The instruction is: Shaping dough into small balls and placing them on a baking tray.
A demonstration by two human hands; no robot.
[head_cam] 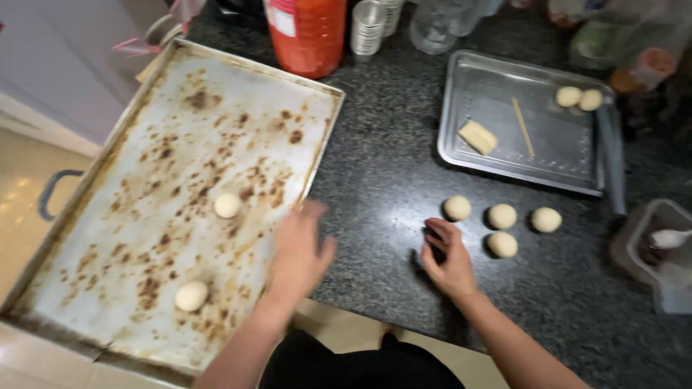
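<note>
**Dough balls going between counter and baking tray**

The person is standing at a dark speckled counter [389, 180], both hands empty. The left hand [301, 252] is hovering open, fingers spread and blurred, over the near right edge of a large stained baking tray [101, 216] that is sitting on the left. The right hand [448, 259] is resting on the counter with fingers loosely curled, gripping nothing, just left of a cluster of four dough balls [502, 229].

Those four balls are lying bare on the counter, close together but apparently not touching, near the middle right. They are looking soft, light and probably a little tacky, so a hard pinch would likely be denting them; cupping one from the sides and underneath with relaxed fingers seems the gentlest hold.

The big tray is holding two more dough balls: one [228, 205] near its centre and one [191, 296] closer to the near edge, well apart from each other. Farther right, a smaller shiny steel tray [461, 155] is carrying two balls [579, 98] touching in its far right corner, a pale yellowish block [478, 137] near its left side and a thin wooden stick [523, 127] lying between them.

At the far edge, a red-orange plastic container [306, 32] and a stack of small clear cups [367, 27] are standing. A small tub [652, 245] is sitting at the right, its contents unclear.
</note>
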